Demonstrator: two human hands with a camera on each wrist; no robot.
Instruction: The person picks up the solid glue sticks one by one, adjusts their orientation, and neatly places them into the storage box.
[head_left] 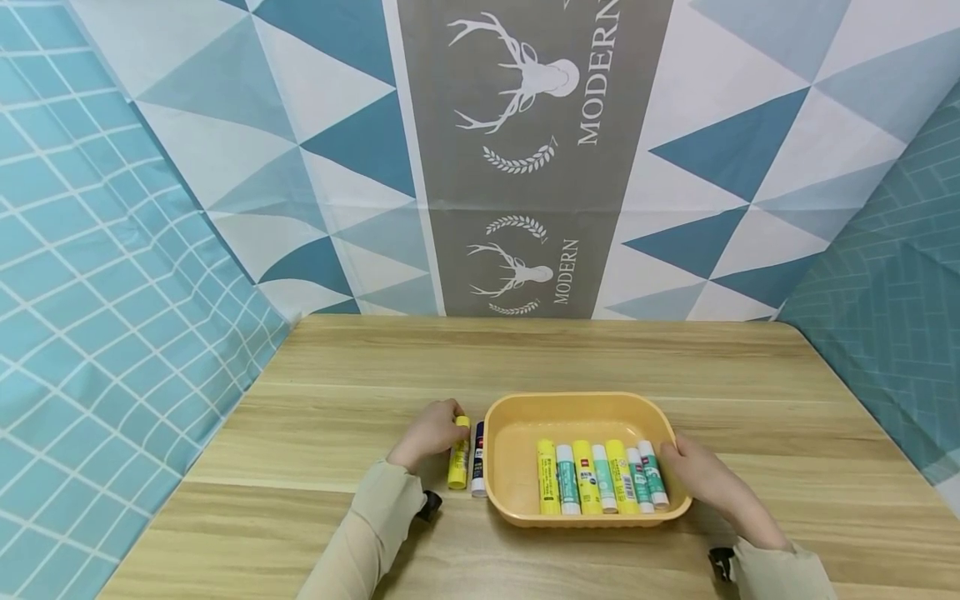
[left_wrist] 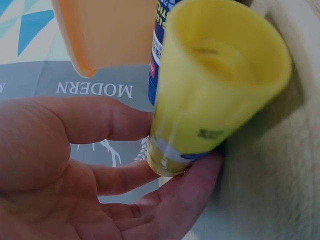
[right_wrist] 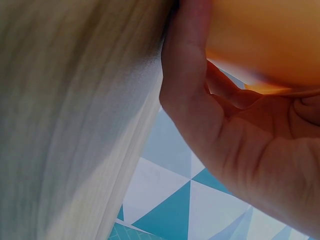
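Note:
My left hand (head_left: pixel 431 433) pinches a yellow glue stick (head_left: pixel 458 468) between thumb and fingers, left of the tray. In the left wrist view the end of this glue stick (left_wrist: pixel 225 85) faces the camera, close beside the wooden table. A dark blue and white glue stick (head_left: pixel 478 471) lies between it and the tray. At the right side of the orange plastic tray (head_left: pixel 513 467), my right hand (head_left: pixel 708 479) grips the rim; part of its fingers is hidden behind the wall. Inside the tray, several yellow glue sticks (head_left: pixel 587 479) and white-and-green ones (head_left: pixel 567 483) lie in a row.
The wooden table (head_left: pixel 360 367) reaches back to a wall cloth (head_left: pixel 517 183) with triangles and deer heads. Light blue checked cloth (head_left: pixel 90 250) hangs along the left side and teal cloth (head_left: pixel 892 333) along the right. Each wrist wears a black device (head_left: pixel 428 506).

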